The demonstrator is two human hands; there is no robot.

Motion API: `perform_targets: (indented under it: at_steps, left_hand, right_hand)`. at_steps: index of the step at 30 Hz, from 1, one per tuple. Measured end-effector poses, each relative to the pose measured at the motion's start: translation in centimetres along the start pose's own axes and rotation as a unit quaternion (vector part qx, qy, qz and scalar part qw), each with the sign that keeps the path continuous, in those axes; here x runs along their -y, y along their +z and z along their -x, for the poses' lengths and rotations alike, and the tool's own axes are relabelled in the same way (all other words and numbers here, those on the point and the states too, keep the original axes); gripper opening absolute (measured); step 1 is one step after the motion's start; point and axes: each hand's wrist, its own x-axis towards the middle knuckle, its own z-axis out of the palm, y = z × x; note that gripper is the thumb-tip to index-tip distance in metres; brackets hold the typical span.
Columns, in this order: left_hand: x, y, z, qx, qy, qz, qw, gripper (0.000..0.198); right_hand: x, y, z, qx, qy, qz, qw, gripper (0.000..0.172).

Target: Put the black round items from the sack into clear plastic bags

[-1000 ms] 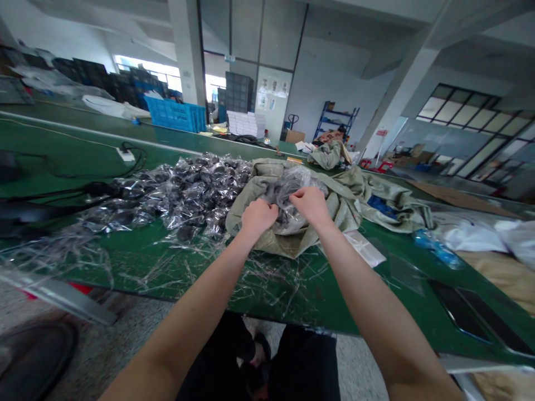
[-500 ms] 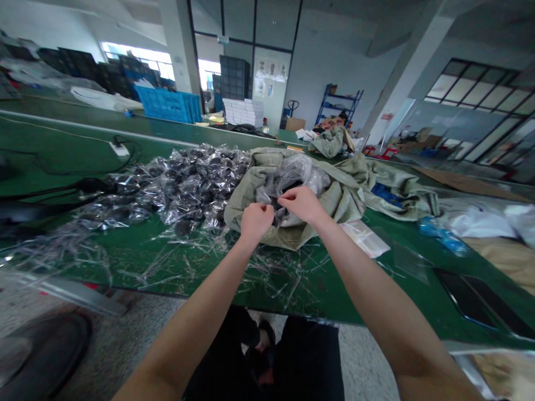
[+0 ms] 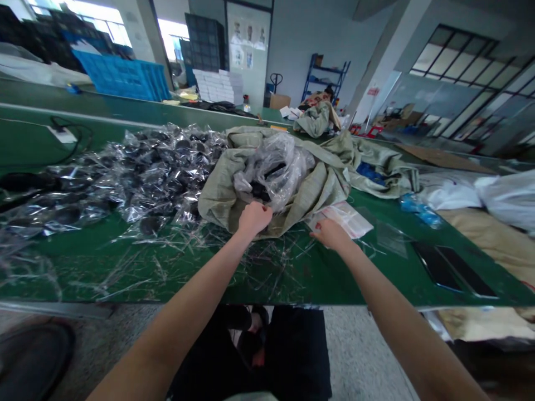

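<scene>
My left hand (image 3: 254, 219) is closed at the front lip of a green woven sack (image 3: 217, 195), its fingertips pressed together; whatever they hold is hidden. My right hand (image 3: 332, 234) reaches to the near left edge of a stack of flat clear plastic bags (image 3: 353, 220), fingers bent and tips a little apart. Inside the rolled-down sack, a crumpled clear liner (image 3: 288, 172) surrounds dark items (image 3: 259, 191) whose kind I cannot make out. Left of the sack lies a large heap of dark round pieces in clear wrapping (image 3: 154, 178).
Thin clear plastic strips (image 3: 267, 267) litter the green table (image 3: 167, 287) near its front edge. Two dark flat phone-like slabs (image 3: 453, 270) lie at right. A second sack (image 3: 388, 172) is behind the bags, and a blue crate (image 3: 121, 75) stands at the back left.
My right hand has left the sack's mouth and moved right and toward me, to the plastic bags. My left hand stays by the sack's front lip. The view has shifted and tilted lower.
</scene>
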Motion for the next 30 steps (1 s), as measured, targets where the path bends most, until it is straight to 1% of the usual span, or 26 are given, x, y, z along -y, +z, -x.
perform_targets:
  at_steps: [2,3,5,6,8,9,11,13,16,18,20,22,23,24,26,27,28,30]
  left_hand:
    - [-0.2,0.2,-0.1,0.006,0.005,-0.012,1.000,0.033]
    - [-0.2,0.3,-0.2,0.008,0.007,-0.016,1.000,0.033]
    - [-0.2,0.5,-0.4,0.011,0.012,-0.022,1.000,0.034]
    - [-0.2,0.5,-0.5,0.011,0.014,-0.025,1.000,0.034]
    - [-0.1,0.6,-0.7,0.011,0.014,-0.029,0.999,0.034]
    - [-0.1,0.6,-0.8,0.010,0.013,-0.031,0.999,0.034]
    - [-0.1,0.6,-0.7,0.005,0.012,-0.034,0.999,0.033]
    - [-0.2,0.5,-0.6,0.000,0.014,-0.037,0.999,0.032]
    - [-0.2,0.0,-0.4,-0.006,0.025,-0.040,0.999,0.033]
    - [0.2,-0.6,-0.7,-0.009,0.031,-0.030,0.999,0.039]
    - [1.1,-1.3,-1.5,-0.027,0.037,-0.008,0.999,0.046]
    - [2.5,-1.7,-2.7,-0.041,0.063,0.029,0.997,0.040]
    - [3.2,-1.6,-3.4,-0.029,0.086,0.055,0.994,0.034]
    - [4.0,-1.4,-4.1,0.004,0.111,0.088,0.990,0.029]
    - [5.4,-0.7,-5.2,0.109,0.151,0.157,0.970,0.029]
    - [5.9,-0.3,-5.5,0.154,0.165,0.184,0.957,0.029]
    - [6.3,0.1,-5.8,0.185,0.176,0.205,0.945,0.029]
    - [6.8,0.7,-6.0,0.203,0.187,0.230,0.933,0.027]
  right_hand:
    - [0.0,1.1,0.3,-0.022,0.010,-0.010,1.000,0.024]
    - [0.3,1.3,0.4,-0.035,0.009,-0.032,0.999,0.022]
    - [1.6,1.3,0.4,-0.052,-0.005,-0.117,0.992,0.019]
    - [2.5,1.1,0.4,-0.051,-0.017,-0.177,0.983,0.021]
    - [4.7,0.8,0.4,-0.042,-0.031,-0.310,0.949,0.029]
    - [5.9,0.7,0.3,-0.043,-0.023,-0.366,0.930,0.034]
    - [8.1,0.7,0.0,-0.072,0.012,-0.436,0.897,0.042]
    - [10.0,0.9,-0.4,-0.108,0.034,-0.460,0.881,0.042]
    - [11.6,1.4,-1.2,-0.138,0.050,-0.463,0.874,0.029]
    - [12.1,1.7,-1.5,-0.146,0.058,-0.468,0.869,0.021]
    - [12.3,1.9,-1.5,-0.155,0.057,-0.474,0.865,0.018]
    - [12.3,2.1,-1.3,-0.170,0.050,-0.477,0.861,0.018]
    - [12.3,2.2,-1.2,-0.179,0.046,-0.480,0.857,0.018]
    - [12.2,2.3,-1.0,-0.188,0.041,-0.485,0.853,0.017]
    - [12.2,2.6,-0.8,-0.199,0.033,-0.504,0.840,0.017]
    - [12.2,2.8,-0.7,-0.201,0.029,-0.518,0.831,0.017]
    - [12.2,3.0,-0.6,-0.201,0.027,-0.535,0.820,0.017]
    - [12.2,3.4,-0.6,-0.195,0.024,-0.578,0.792,0.018]
